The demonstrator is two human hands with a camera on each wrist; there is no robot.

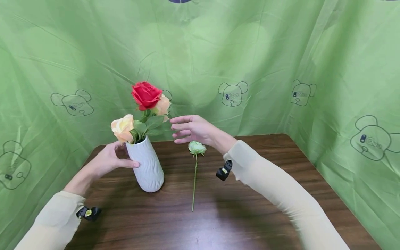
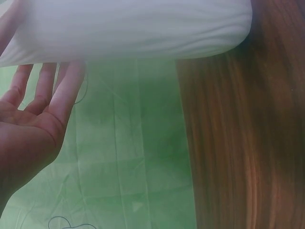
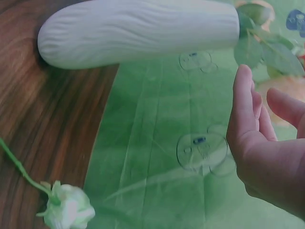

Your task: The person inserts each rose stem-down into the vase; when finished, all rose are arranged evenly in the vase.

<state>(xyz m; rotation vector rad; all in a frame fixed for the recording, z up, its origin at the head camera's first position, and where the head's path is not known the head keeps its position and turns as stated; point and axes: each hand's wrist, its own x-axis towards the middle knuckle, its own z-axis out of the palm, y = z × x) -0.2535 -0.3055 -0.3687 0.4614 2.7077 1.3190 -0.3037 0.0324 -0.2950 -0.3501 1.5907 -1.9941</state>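
A white ribbed vase (image 1: 146,166) stands on the table, leaning left in the head view. It holds a red rose (image 1: 146,96), a peach rose (image 1: 123,127) at the left, and another peach rose (image 1: 163,105) partly behind the red one. My left hand (image 1: 107,158) grips the vase near its rim, thumb in front and fingers around the far side. With fingers extended and holding nothing, my right hand (image 1: 200,130) hovers beside the rear peach rose and the green leaves (image 1: 155,122). Whether a fingertip touches the petals, I cannot tell.
A pale green rose (image 1: 197,148) lies on the brown wooden table (image 1: 250,208), its stem (image 1: 194,184) pointing toward me, below the right hand. Green cloth (image 1: 200,62) printed with bear faces hangs behind and at both sides of the table.
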